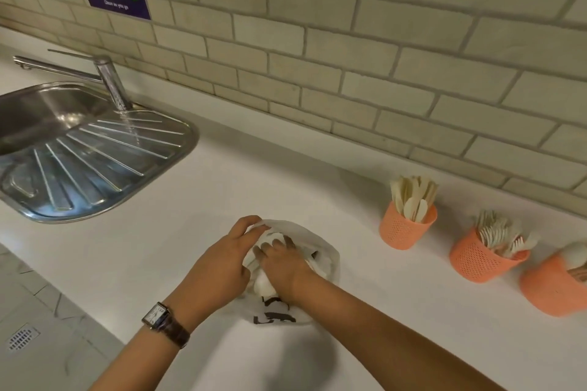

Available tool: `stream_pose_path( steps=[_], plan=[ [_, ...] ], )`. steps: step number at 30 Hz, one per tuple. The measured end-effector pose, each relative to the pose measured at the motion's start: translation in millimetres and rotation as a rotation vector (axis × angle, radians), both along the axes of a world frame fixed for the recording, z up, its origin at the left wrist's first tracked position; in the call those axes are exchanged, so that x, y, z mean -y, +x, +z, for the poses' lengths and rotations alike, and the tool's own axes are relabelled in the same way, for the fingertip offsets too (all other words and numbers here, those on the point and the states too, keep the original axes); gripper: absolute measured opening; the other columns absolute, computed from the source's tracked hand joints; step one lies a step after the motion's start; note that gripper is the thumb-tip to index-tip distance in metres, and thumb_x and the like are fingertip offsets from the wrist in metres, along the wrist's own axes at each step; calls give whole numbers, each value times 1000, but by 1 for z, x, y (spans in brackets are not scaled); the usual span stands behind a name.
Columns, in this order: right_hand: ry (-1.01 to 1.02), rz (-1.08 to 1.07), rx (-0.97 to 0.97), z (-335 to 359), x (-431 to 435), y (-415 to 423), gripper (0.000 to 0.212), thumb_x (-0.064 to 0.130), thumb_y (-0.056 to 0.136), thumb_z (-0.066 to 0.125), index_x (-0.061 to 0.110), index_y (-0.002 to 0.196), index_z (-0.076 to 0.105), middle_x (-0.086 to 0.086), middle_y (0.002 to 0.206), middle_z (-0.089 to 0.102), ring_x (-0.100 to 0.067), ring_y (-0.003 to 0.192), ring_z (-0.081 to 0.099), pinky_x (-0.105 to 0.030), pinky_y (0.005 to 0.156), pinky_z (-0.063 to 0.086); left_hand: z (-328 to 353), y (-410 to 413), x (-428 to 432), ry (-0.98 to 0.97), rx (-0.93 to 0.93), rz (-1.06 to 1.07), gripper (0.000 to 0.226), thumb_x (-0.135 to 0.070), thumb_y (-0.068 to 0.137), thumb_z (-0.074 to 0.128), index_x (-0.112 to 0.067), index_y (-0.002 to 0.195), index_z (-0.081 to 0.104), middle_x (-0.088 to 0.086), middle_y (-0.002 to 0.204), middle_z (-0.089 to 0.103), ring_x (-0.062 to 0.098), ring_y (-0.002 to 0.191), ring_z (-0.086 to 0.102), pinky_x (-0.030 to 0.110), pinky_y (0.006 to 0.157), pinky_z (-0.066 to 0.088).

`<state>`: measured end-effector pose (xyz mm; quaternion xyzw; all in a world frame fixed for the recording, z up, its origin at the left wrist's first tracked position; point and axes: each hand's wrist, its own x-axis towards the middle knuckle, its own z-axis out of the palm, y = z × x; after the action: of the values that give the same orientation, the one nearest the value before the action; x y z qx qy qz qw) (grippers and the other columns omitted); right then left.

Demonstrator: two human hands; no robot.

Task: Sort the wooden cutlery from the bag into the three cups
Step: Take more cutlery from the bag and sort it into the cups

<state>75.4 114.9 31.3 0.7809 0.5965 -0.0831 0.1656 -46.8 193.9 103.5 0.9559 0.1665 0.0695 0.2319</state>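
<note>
- Bag (pixel 324 263): thin white plastic, lying on the white counter (pixel 190 263) right in front of the person, well apart from the sink (pixel 79 152).
- Left hand (pixel 228 259): fingers curl over the bag's far rim, pinching it and lifting the mouth open.
- Right hand (pixel 282 267): pushed into the mouth, fingers down among the folds. I cannot tell whether it grips a piece, because the plastic hides the fingertips.
- 3 orange mesh cups stand in a row to the right: left cup (pixel 403 232), middle cup (pixel 479 263), right cup (pixel 549 289). All 3 already hold pale wooden cutlery (pixel 413 200). Fork tines show in the middle cup; the contents of the other 2 are too blurred to type.
- Step in hand, by my judgement: fetching the next piece out of the bag.
- To do it well:
  - Hold the rim high and taut so the mouth gapes.
  - Take 1 kind at a time, by the handles.
  - Draw straight up so the tines do not snag the film.
  - Check the type before carrying it right.
- Risks: the bag sliding on the smooth counter, or the film tearing.
</note>
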Motion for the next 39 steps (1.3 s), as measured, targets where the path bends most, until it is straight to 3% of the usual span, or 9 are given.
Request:
stream_pose_path(
  steps=[3, 7, 14, 17, 22, 25, 29, 35, 39],
  plan=[
    [6, 88, 155, -3, -9, 1, 70, 23, 80, 68, 6, 137, 31, -17, 139, 34, -32, 129, 32, -42, 111, 28, -1, -3, -6, 8, -1, 4, 78, 8, 71, 46, -31, 138, 36, -17, 145, 25, 1, 53, 42, 11, 47, 32],
    [19, 107, 137, -6, -9, 3, 56, 20, 84, 63, 5, 132, 39, -17, 135, 40, -32, 125, 36, -41, 108, 33, -3, -4, -10, 7, -34, -21, 79, 6, 72, 46, -33, 140, 33, -17, 146, 23, 2, 54, 41, 12, 47, 30],
    [273, -46, -242, 14, 22, 11, 42, -5, 79, 55, 5, 119, 48, -16, 113, 55, -32, 103, 54, -40, 79, 46, -3, -6, -22, 6, -29, -29, 76, 3, 77, 47, -33, 141, 30, -14, 146, 24, 8, 76, 48, 10, 53, 32],
    [404, -155, -420, 26, 44, 15, 41, 8, 86, 52, 17, 125, 44, -6, 120, 56, -26, 107, 56, -38, 85, 49, -3, -9, -27, 6, 3, -70, 70, 1, 78, 48, -34, 138, 37, -15, 145, 26, 6, 80, 49, 8, 57, 34],
    [460, -201, -519, 33, 56, 17, 56, 15, 83, 60, 26, 132, 34, 3, 125, 56, -18, 111, 54, -29, 86, 45, -3, -9, -25, 23, 20, -127, 72, 2, 78, 47, -36, 138, 36, -18, 144, 28, 4, 89, 48, 6, 57, 31],
    [436, -215, -576, 28, 56, 14, 60, 20, 82, 65, 24, 133, 34, 4, 130, 51, -17, 113, 53, -26, 87, 43, 1, -5, -25, 15, 49, -126, 74, 6, 75, 46, -34, 137, 39, -17, 142, 31, 4, 86, 48, 6, 56, 32],
    [277, -258, -595, 20, 52, 16, 81, 28, 73, 75, 21, 140, 30, 0, 139, 44, -19, 125, 45, -29, 101, 39, 1, -1, -22, 10, 39, -130, 72, 4, 78, 45, -35, 138, 38, -17, 142, 31, 5, 86, 52, 4, 58, 32],
    [75, -225, -341, -6, 37, 27, 46, 2, 84, 61, 1, 127, 46, -14, 135, 43, -31, 121, 48, -38, 101, 42, -5, -7, -21, -5, 8, -130, 78, 7, 76, 46, -38, 140, 33, -18, 142, 31, 2, 78, 46, 5, 54, 31],
    [140, -203, -436, -11, 26, 26, 40, 42, 97, 36, 26, 132, 47, 3, 139, 47, -16, 127, 43, -29, 110, 28, -8, -7, -15, -11, -26, -135, 78, 4, 78, 45, -40, 141, 29, -19, 144, 27, 2, 80, 43, 5, 54, 30]
  ],
)
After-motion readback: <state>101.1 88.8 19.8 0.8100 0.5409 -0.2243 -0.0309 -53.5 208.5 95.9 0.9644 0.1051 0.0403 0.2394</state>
